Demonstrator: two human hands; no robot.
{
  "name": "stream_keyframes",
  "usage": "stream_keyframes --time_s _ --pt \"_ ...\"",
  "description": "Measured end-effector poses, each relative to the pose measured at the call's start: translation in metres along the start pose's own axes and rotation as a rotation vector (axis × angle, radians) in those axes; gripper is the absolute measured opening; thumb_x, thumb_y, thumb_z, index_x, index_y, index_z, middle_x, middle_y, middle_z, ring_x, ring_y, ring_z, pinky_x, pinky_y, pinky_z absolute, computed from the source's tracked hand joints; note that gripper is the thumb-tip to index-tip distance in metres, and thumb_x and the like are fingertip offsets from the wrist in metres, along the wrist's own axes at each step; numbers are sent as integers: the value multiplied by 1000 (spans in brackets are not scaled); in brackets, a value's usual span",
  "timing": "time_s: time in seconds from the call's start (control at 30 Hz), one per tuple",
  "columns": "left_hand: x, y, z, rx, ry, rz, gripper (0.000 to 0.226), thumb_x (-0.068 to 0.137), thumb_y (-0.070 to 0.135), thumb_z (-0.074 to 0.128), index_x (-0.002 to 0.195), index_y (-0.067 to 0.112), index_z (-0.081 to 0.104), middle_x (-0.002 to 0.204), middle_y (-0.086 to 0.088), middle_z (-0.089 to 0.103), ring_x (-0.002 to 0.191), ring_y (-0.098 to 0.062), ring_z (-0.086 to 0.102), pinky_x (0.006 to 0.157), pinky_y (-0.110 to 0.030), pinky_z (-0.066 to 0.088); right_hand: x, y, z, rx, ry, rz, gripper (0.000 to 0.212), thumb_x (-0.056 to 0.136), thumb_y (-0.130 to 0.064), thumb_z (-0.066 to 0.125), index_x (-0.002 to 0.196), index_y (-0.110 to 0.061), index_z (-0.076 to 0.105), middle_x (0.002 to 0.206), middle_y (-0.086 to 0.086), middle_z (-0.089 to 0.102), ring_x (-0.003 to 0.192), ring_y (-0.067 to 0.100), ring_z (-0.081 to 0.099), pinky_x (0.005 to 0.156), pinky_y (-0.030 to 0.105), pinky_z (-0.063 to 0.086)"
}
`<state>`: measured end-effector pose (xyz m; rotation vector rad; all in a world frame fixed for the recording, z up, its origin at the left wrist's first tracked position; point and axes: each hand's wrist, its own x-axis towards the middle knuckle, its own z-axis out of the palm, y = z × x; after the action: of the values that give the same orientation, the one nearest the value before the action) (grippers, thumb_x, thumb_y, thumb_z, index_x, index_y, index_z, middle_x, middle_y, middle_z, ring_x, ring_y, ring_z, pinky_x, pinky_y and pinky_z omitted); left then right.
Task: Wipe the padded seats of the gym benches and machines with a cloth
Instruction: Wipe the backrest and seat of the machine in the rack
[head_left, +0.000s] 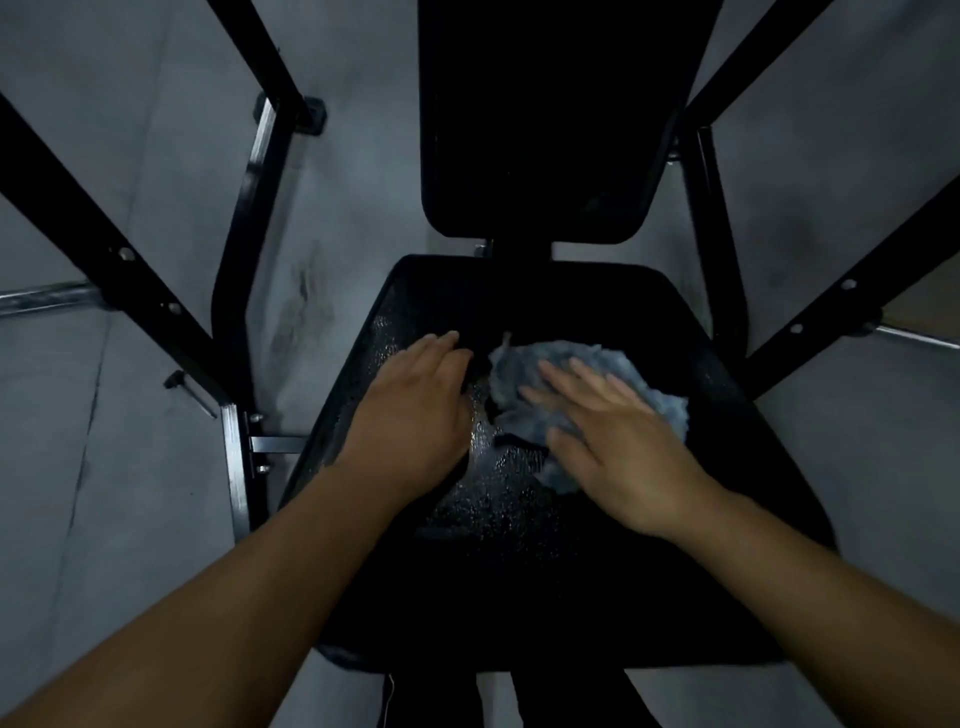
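Right hand (623, 447) flat, fingers straight, on blue cloth (524, 364); left hand (415, 410) relaxed on black seat (519, 571).

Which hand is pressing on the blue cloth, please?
The right hand lies flat on the cloth; the left hand rests on the bare seat beside it.

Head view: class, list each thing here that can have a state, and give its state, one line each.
seat pad: black, with a wet-looking sheen in the middle; bears the cloth.
cloth: blue, crumpled, lying on the seat pad under the right hand.
right hand: fingers straight, pressing flat on the cloth.
left hand: fingers relaxed, resting on the seat pad beside the cloth.
backrest: too dark to tell whether wet.
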<state>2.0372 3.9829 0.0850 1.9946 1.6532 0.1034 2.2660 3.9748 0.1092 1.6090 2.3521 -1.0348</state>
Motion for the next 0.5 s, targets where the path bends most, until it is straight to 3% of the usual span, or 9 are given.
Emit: stream_keyframes --time_s 0.13,0.23,0.33,0.4,0.5 --pt "-13 0 -4 37 -11 4 56 93 30 36 141 7 51 152 -14 44 142 -32 38 120 -43 27 44 -6 -4 -99 -11 242 55 102 -49 18 157 -43 15 167 -10 1 154 16 -4 123 38 -6" --pt "-20 -3 -5 34 -24 14 57 94 31 34 144 7 49 153 -15 42 144 -32 35 120 -42 25 1 -58 22 -142 -8 82 64 95 -53 5 156 -42 21 167 -11 7 154 18 -1 122 42 -4" --pt "-35 -12 -8 38 -14 30 59 94 32 31 145 5 48 153 -14 42 144 -31 36 119 -45 28 -101 -68 27 88 -26 -66 53 97 -49 22 149 -50 37 163 -21 16 153 5 1 122 31 -1" --pt "-44 -15 -9 46 -4 57 60 95 34 28 143 5 49 152 -13 44 142 -31 38 118 -46 31 -119 -40 15 110 6 6 57 91 -43 29 146 -47 43 162 -16 22 152 5 10 123 28 7" --pt "-45 -13 -9 60 -16 47 63 94 36 26 146 7 47 154 -12 42 144 -30 36 119 -45 28 -67 -21 4 -46 60 172 72 84 -56 18 152 -41 33 165 0 17 154 25 10 125 40 4"
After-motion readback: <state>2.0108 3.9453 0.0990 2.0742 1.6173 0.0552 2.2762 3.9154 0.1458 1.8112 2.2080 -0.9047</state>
